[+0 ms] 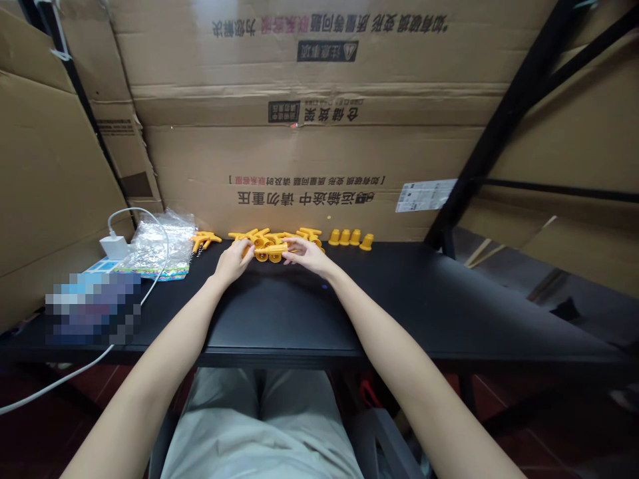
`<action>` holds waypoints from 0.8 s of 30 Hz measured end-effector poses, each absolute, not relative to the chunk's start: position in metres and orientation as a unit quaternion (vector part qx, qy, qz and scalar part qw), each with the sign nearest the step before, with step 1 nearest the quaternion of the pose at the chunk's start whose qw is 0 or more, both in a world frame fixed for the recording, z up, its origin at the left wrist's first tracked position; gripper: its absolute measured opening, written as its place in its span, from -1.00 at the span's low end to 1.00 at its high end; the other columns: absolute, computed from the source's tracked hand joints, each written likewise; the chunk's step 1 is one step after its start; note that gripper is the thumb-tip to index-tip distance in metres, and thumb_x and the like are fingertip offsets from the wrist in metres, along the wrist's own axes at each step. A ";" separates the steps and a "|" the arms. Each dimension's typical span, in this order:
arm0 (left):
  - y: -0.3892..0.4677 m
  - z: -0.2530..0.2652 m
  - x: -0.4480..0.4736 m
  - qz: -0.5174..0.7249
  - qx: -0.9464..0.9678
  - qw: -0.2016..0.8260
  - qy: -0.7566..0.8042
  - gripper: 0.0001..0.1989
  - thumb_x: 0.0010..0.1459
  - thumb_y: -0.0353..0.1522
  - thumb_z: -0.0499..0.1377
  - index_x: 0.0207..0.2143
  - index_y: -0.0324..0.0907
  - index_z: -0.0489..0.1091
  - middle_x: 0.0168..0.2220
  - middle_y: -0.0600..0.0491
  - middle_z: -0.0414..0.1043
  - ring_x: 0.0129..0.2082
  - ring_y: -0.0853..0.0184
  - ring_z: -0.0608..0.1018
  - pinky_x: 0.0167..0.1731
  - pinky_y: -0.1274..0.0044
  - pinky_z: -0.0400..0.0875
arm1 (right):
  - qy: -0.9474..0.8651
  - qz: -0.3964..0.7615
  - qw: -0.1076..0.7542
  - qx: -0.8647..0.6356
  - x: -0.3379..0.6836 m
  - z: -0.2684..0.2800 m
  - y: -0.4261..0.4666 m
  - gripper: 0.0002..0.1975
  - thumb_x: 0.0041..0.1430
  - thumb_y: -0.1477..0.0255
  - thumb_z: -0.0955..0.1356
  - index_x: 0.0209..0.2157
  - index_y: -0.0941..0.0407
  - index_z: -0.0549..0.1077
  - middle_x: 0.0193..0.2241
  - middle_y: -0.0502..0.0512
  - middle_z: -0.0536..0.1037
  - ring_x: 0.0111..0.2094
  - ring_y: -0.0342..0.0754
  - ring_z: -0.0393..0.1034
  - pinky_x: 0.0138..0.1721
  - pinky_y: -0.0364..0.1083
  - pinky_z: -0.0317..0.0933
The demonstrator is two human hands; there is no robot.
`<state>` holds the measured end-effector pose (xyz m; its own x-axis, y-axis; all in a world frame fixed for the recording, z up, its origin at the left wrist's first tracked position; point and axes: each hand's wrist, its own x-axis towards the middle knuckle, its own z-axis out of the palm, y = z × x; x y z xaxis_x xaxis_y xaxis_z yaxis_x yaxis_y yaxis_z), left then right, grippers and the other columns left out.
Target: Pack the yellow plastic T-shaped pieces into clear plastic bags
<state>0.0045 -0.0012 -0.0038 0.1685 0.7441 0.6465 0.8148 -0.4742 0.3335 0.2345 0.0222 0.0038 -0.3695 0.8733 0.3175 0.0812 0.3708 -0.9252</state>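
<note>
My left hand (233,261) and my right hand (310,256) meet near the back of the black table. Between them, level and just above the pile, is a long yellow plastic part (272,249); the fingers of each hand close around one end. Fingers hide its ends. Behind and below it lies a pile of yellow T-shaped handles (258,234) and yellow flanged cups (274,258). To the left, more yellow T-handles with metal spirals (204,241) lie like corkscrews. Several yellow flanged cups (345,237) stand in a row right of my right hand.
Clear plastic bags (162,243) lie at the left, near a white charger (114,247) with a white cable (166,249). A blurred-out object (94,307) is at the front left. Cardboard (309,153) walls the back of the black table (284,313); a black metal post (492,133) rises at right.
</note>
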 end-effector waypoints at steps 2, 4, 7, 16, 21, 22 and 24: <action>-0.001 -0.004 0.004 -0.397 -0.764 0.046 -0.507 -0.75 0.24 -0.26 -0.06 -0.25 -0.14 0.38 -0.25 0.01 0.44 -0.28 0.32 0.48 -0.25 0.51 0.33 | -0.705 0.442 0.449 -0.325 0.235 0.004 0.022 -0.60 -0.16 0.33 0.50 -0.24 0.14 0.42 -0.41 0.01 0.54 -0.48 -0.12 0.48 -0.25 -0.04 0.37; -0.001 -0.004 0.004 -0.400 -0.764 0.051 -0.504 -0.74 0.24 -0.26 -0.07 -0.25 -0.14 0.37 -0.24 0.01 0.44 -0.26 0.32 0.48 -0.23 0.52 0.33 | -0.709 0.439 0.447 -0.324 0.234 0.004 0.021 -0.64 -0.15 0.28 0.49 -0.32 0.15 0.41 -0.49 0.02 0.54 -0.51 -0.10 0.47 -0.25 -0.02 0.37; -0.002 -0.003 0.004 -0.403 -0.762 0.059 -0.504 -0.75 0.25 -0.27 -0.07 -0.24 -0.14 0.37 -0.23 0.00 0.43 -0.25 0.33 0.47 -0.22 0.53 0.33 | -0.708 0.439 0.442 -0.332 0.233 0.006 0.017 -0.62 -0.12 0.15 0.45 -0.40 0.16 0.41 -0.56 0.05 0.53 -0.57 -0.09 0.45 -0.34 -0.04 0.36; -0.007 -0.001 0.011 -0.405 -0.759 0.071 -0.505 -0.74 0.26 -0.30 -0.09 -0.22 -0.15 0.36 -0.21 -0.01 0.43 -0.23 0.34 0.46 -0.22 0.53 0.33 | -0.646 0.480 0.436 -0.402 0.222 0.014 0.006 -0.46 -0.01 -0.05 0.32 -0.62 0.17 0.32 -0.74 0.11 0.47 -0.75 -0.15 0.34 -0.70 -0.21 0.17; -0.007 0.000 0.012 -0.406 -0.756 0.059 -0.510 -0.74 0.25 -0.30 -0.08 -0.21 -0.13 0.37 -0.21 -0.01 0.43 -0.24 0.33 0.47 -0.22 0.53 0.34 | -0.599 0.512 0.432 -0.438 0.219 0.017 0.004 -0.51 0.07 0.01 0.31 -0.58 0.18 0.36 -0.73 0.13 0.47 -0.75 -0.14 0.34 -0.73 -0.21 0.18; -0.007 0.000 0.012 -0.407 -0.756 0.057 -0.509 -0.74 0.26 -0.29 -0.08 -0.21 -0.13 0.37 -0.21 0.00 0.43 -0.24 0.33 0.47 -0.22 0.53 0.34 | -0.590 0.521 0.431 -0.442 0.219 0.018 0.004 -0.52 0.08 0.02 0.31 -0.56 0.18 0.37 -0.72 0.13 0.48 -0.74 -0.13 0.34 -0.73 -0.20 0.19; -0.007 0.000 0.011 -0.406 -0.757 0.053 -0.509 -0.73 0.26 -0.28 -0.09 -0.21 -0.13 0.37 -0.21 0.00 0.43 -0.24 0.33 0.47 -0.21 0.53 0.34 | -0.563 0.546 0.426 -0.451 0.218 0.018 0.003 -0.55 0.10 0.05 0.31 -0.52 0.19 0.37 -0.70 0.14 0.49 -0.73 -0.13 0.35 -0.71 -0.19 0.22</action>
